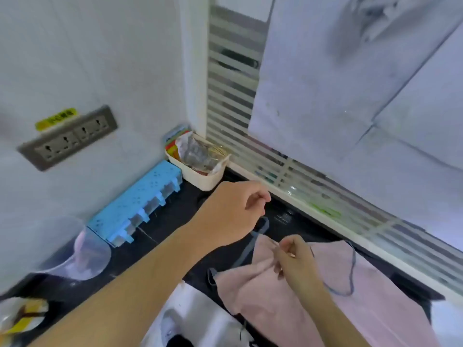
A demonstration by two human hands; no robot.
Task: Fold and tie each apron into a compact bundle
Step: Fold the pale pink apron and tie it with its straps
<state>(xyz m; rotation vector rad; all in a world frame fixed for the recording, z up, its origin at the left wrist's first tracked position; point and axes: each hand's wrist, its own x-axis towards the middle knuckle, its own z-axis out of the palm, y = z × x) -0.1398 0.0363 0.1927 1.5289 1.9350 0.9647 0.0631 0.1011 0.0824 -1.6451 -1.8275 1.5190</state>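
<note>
Pink fabric apron, soft and crumpled, lies spread on the dark glossy countertop in the lower right of the view, its far edge close to the white sill below the window. A thin grey-blue strap runs up from the apron's upper corner, and another loop of the same cord curves over the cloth to the right.

The left hand is raised above the apron's top corner, fingers curled inward with thumb and fingertips drawn together; the strap rises toward them and seems to be pinched there, though motion blur keeps the contact itself from being sure. The right hand sits lower, right on the apron's upper edge, its fingers bent and closed on a bunched fold of the pink cloth where the strap joins. The apron thus lies under and just below both hands, with the strap stretched between them.

Beside the left forearm, against the white tiled wall, is a light-blue speckled plastic rack. Behind it in the corner stands a cream plastic basket stuffed with crinkled packets. A grey four-way socket panel is mounted on the wall, with a small yellow label just above it. A clear plastic cup stands at lower left. White cloth lies on the counter near the bottom edge, next to the apron. The frosted striped window fills the upper right.
</note>
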